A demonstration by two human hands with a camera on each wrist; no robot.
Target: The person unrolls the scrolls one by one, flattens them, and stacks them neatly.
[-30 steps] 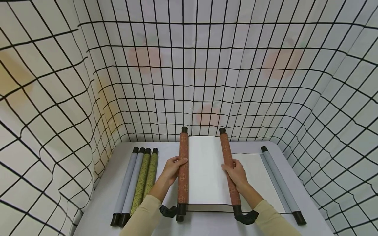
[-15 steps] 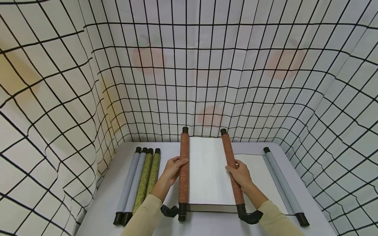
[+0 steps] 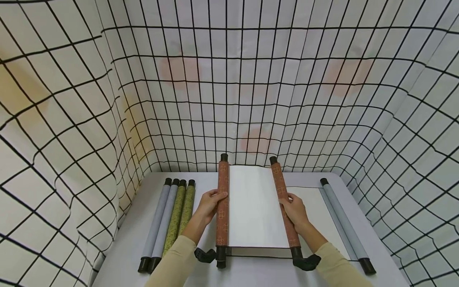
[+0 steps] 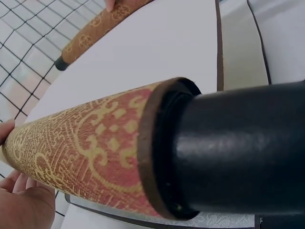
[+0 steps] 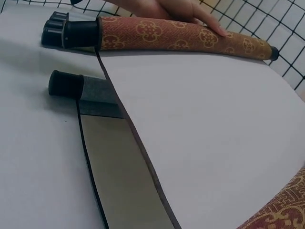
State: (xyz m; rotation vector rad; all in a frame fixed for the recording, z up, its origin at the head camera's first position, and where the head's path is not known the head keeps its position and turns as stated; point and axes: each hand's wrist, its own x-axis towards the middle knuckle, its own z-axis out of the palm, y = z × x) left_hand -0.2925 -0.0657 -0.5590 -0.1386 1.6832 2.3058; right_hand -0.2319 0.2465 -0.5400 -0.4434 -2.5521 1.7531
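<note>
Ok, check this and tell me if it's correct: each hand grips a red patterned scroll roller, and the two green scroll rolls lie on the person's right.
The side is wrong: the two green scroll rolls lie on the person's left, as the head view shows. The left hand and right hand do each grip a red patterned scroll roller.

The head view looks forward and down on the red scroll from its near side, farthest back. The left wrist view, close by its left roller, faces right; the right wrist view faces left from its right side; both share its sheet.
</note>
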